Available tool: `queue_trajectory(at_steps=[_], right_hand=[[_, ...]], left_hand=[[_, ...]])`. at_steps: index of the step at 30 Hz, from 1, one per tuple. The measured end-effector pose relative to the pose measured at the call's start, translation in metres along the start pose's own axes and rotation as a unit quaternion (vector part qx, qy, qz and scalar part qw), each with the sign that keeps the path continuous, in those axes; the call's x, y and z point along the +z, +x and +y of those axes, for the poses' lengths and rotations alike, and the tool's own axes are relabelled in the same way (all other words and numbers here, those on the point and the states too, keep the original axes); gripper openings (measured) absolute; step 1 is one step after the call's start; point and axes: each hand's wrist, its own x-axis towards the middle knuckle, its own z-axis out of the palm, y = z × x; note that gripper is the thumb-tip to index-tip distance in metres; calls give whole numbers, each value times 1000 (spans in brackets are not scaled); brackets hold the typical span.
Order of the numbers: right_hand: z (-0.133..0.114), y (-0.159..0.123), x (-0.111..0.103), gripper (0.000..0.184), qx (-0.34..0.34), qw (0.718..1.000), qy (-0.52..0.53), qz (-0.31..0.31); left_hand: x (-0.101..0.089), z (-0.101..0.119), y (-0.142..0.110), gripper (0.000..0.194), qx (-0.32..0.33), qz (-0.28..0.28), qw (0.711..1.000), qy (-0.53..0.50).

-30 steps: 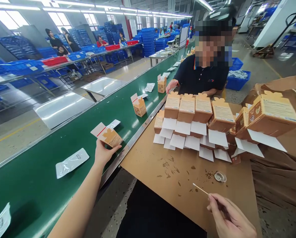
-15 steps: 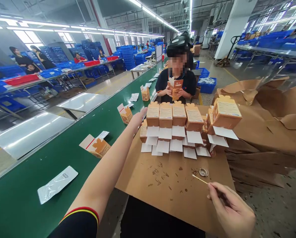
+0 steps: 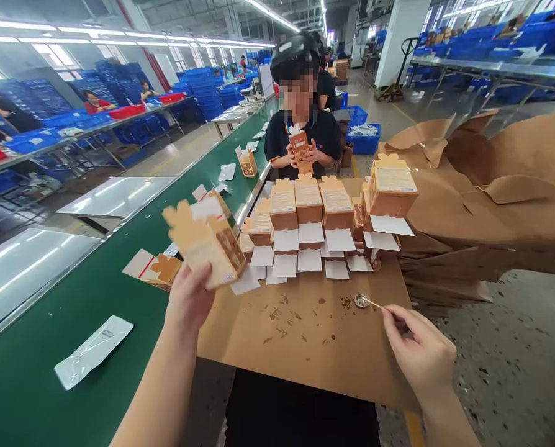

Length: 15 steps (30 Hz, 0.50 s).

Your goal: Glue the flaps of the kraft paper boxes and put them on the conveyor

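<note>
My left hand (image 3: pixel 191 301) is closed on an orange-brown carton (image 3: pixel 212 248), held tilted in the air above the edge between belt and table. The carton's flaps stand open and it is slightly blurred. In my right hand (image 3: pixel 417 344), a thin cotton swab (image 3: pixel 374 303) is pinched between thumb and fingers. The swab's tip is at a small round dish (image 3: pixel 361 300) on the cardboard-covered table (image 3: pixel 277 341); whether it touches the contents I cannot tell. Beyond the dish, stacked cartons (image 3: pixel 308 202) rest with white flaps hanging toward me.
A green conveyor belt (image 3: pixel 21 366) on the left carries a silver pouch (image 3: pixel 94 352) and several open cartons, one near carton (image 3: pixel 163 271) among them. Across the table a co-worker (image 3: pixel 303 136) holds another carton. Crumpled brown paper (image 3: pixel 491 205) is heaped on the right.
My left hand has come back from the stack's left end with a carton. My right hand has brought the swab's tip to the round dish. The view has shifted.
</note>
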Motion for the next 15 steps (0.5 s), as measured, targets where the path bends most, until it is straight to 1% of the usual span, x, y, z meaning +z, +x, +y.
queue_trajectory(at_steps=[2, 3, 5, 7, 9, 10, 12, 13, 14, 15], right_hand=[[8, 0, 8, 28, -9, 1000, -10, -26], [12, 0, 12, 30, -6, 999, -15, -43], [19, -2, 17, 36, 9, 997, -27, -76], [25, -4, 17, 44, 27, 994, -38, -103], [25, -4, 13, 49, 52, 992, -40, -110], [22, -4, 11, 50, 70, 991, -37, -103], [9, -6, 7, 45, 102, 992, -15, -79], [-2, -9, 8, 39, 109, 991, 10, -73], [-15, -14, 11, 32, 110, 990, 45, -74], [-30, -20, 17, 24, 101, 987, 90, -89]], left_hand=[[-20, -21, -46, 83, -98, -10, 995, 29], [-28, -32, -65, 82, -139, -14, 989, 45], [-35, -54, -89, 80, -187, -24, 979, 76], [-34, -70, -96, 82, -194, -31, 975, 104], [-30, -76, -93, 87, -194, -32, 973, 122], [-27, -77, -91, 89, -196, -32, 972, 127], [-24, -75, -86, 92, -200, -31, 971, 125], [-23, -74, -84, 93, -203, -33, 971, 121], [-22, -73, -84, 94, -206, -36, 971, 117], [-22, -72, -84, 95, -207, -39, 971, 115]])
